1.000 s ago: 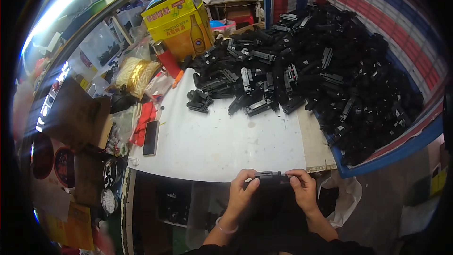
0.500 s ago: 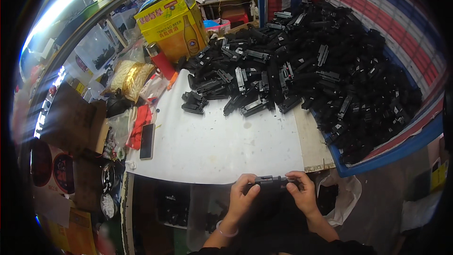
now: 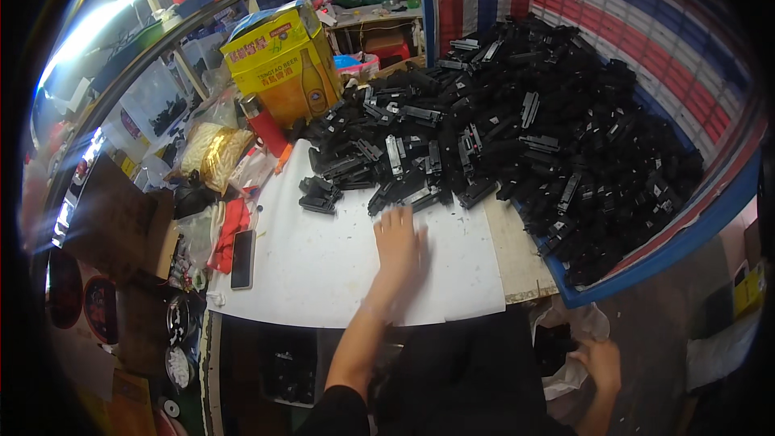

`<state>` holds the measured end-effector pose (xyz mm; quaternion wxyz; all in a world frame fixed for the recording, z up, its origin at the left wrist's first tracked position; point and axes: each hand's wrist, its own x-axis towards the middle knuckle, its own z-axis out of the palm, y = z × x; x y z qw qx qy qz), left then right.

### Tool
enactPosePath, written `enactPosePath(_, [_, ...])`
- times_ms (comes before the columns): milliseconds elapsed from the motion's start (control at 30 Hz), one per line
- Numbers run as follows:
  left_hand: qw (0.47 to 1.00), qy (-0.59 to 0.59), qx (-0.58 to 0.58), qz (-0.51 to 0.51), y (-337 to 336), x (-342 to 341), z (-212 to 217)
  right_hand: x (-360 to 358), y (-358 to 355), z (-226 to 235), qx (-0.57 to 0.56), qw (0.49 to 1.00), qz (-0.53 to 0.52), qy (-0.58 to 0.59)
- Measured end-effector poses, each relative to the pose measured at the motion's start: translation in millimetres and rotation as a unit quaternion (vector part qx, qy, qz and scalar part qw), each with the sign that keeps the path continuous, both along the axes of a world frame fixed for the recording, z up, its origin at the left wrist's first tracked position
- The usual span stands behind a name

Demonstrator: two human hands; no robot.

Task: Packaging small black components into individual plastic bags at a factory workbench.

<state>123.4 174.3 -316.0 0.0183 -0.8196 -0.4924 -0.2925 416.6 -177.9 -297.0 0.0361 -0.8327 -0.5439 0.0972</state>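
Black plastic parts [image 3: 525,129] lie in a large heap across the far and right side of the table [image 3: 517,262], with the nearest pieces spilling onto the white sheet [image 3: 323,266] that covers the tabletop. My left hand [image 3: 398,236] is stretched forward over that sheet, palm down, fingers spread and empty, its fingertips just short of the closest part [image 3: 420,198] at the heap's near edge. The hand is motion-blurred, so I cannot tell whether the fingertips touch that part.

My right hand [image 3: 599,362] is low, beyond the table's right corner and well apart from the left hand. It sits at a pale bag [image 3: 565,339] hanging beside the table edge. Whether its fingers are closed on anything I cannot tell.

A separate small part [image 3: 316,195] rests on the sheet to the left of the heap's edge. A dark phone [image 3: 242,258] lies flat at the sheet's left margin, beside red cloth [image 3: 228,226]. A yellow carton [image 3: 278,60] stands at the far left of the heap, with a red cylinder [image 3: 265,129] just in front of it.
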Motion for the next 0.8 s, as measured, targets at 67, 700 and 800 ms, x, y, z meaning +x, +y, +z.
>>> enactPosePath(67, [0.999,0.013,0.032,0.018,29,10,-7,-18,17,-4,0.011,0.999,-0.014,0.042])
enactPosePath(700, [0.962,0.122,0.244,-0.012,41,-25,-38,-125,131,7,0.247,0.888,0.279,0.27])
enactPosePath(800, [0.933,0.101,0.332,-0.095,0,-44,-33,-125,135,9,0.212,0.892,0.132,0.377])
